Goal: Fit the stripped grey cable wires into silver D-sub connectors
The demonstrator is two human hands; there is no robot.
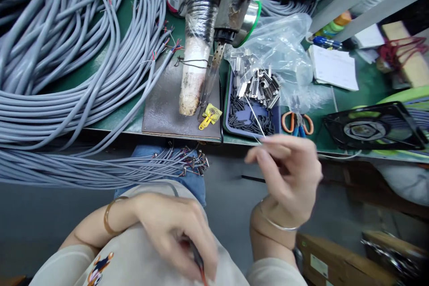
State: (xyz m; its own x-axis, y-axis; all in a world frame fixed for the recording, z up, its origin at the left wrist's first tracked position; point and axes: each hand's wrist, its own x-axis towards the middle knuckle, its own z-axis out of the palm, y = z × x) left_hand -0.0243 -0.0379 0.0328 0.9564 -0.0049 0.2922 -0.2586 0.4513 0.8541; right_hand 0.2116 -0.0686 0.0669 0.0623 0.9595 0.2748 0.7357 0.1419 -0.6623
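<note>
My left hand (181, 232), blurred, is closed low in front of my body. Between its fingers is a dark grey cable end (197, 257) with a red tip. Out over the bench's front edge, my right hand (290, 178) pinches at thumb and forefinger. A thin whitish strand (255, 118) runs from those fingertips up across a blue-purple tray (250, 132). Metal connector shells (259, 87) and short black sleeves (237, 123) fill the tray. On my lap rests a bundle of grey cables (134, 170), their ends fitted with small connectors (197, 163).
A soldering iron (217, 60) is mounted beside a wrapped hose (197, 40) above a brown board (161, 107). A solder spool (248, 24) stands behind. Grey cables (90, 89) cover the left. Orange-handled cutters (297, 120) and a black fan (368, 129) lie right.
</note>
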